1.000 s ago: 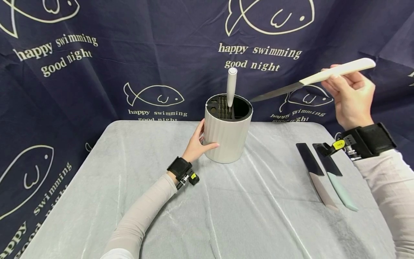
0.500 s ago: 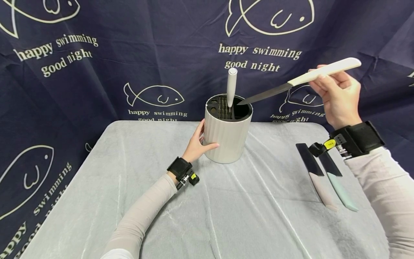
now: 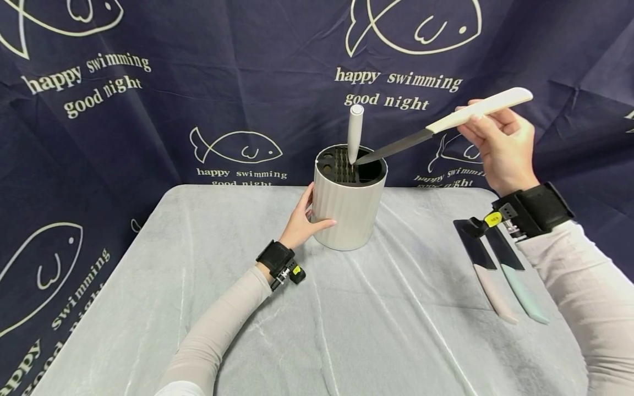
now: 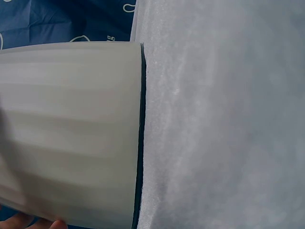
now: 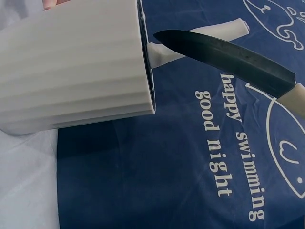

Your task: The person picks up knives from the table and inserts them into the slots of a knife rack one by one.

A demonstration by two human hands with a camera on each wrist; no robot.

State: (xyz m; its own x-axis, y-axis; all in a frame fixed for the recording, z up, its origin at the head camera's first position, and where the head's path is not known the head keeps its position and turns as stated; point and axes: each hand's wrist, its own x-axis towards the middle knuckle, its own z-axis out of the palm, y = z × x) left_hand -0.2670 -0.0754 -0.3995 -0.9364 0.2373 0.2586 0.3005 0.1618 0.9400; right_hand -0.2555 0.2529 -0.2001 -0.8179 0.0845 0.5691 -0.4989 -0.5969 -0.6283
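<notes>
A: Right hand?
B: Your right hand (image 3: 504,140) is pinching the white-handled knife (image 3: 444,124) about mid-handle, thumb and fingers drawn in to the handle's thickness. You're holding it butt high, blade slanting down-left, likely so the tip is leading and your knuckles are clearing the rim.

A: Tip?
B: Pointing in over the top of the knife holder (image 3: 346,214), beside the standing handle (image 3: 354,135). Right wrist view is showing it just outside the rim line, so it's reading as not inserted. Touching that handle? Can't tell.

A: Left hand?
B: Your left hand (image 3: 299,223) is spanning the holder's left side, thumb on the front, fingers going round behind. Wide grip, probably steadying it against tipping.

A: Edges, room?
B: Holder is standing upright near the back edge of the surface (image 3: 396,330), blue cloth (image 3: 277,33) hanging behind, so you're getting little margin that way. Its big opening is facing up on the right, your blade's side. Pink-handled knife (image 3: 477,253) and green-handled knife (image 3: 513,281) are lying side by side near the right edge, handles toward you, presumably for easy pickup. You're getting more room between them and the holder.
</notes>
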